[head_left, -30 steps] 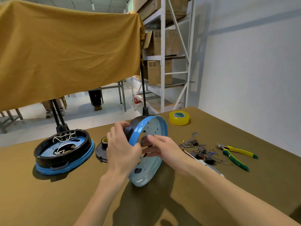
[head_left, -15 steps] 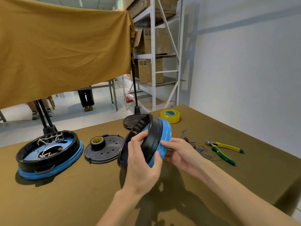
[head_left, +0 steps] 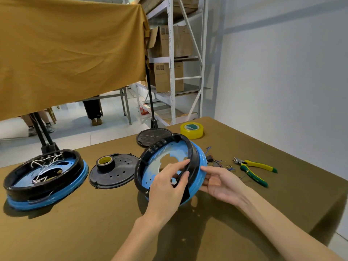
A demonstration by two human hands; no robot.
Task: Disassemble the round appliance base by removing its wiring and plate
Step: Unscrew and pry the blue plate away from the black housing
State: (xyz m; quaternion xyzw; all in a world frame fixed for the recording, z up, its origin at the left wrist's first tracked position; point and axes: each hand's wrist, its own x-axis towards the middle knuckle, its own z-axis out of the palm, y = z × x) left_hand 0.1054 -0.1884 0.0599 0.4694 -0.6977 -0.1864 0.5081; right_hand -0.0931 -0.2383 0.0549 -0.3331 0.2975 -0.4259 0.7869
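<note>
Item: round appliance base (head_left: pixel 195 162), tilted on edge over the bench (head_left: pixel 94 232), your left hand (head_left: pixel 167 191) pinching its black rim, your right hand (head_left: pixel 220 183) cradling the blue side with relaxed fingers; risk: base could slip and roll toward the pliers (head_left: pixel 254 169).

Ahead of you a mustard cloth (head_left: pixel 71 53) hangs over black stands, a white metal shelving rack (head_left: pixel 172 59) holds cardboard boxes (head_left: pixel 167 76) beside the plain pale wall (head_left: pixel 282 72), and beyond the olive-covered table (head_left: pixel 75 232) a light tiled floor (head_left: pixel 79 132) lies in daylight.
</note>
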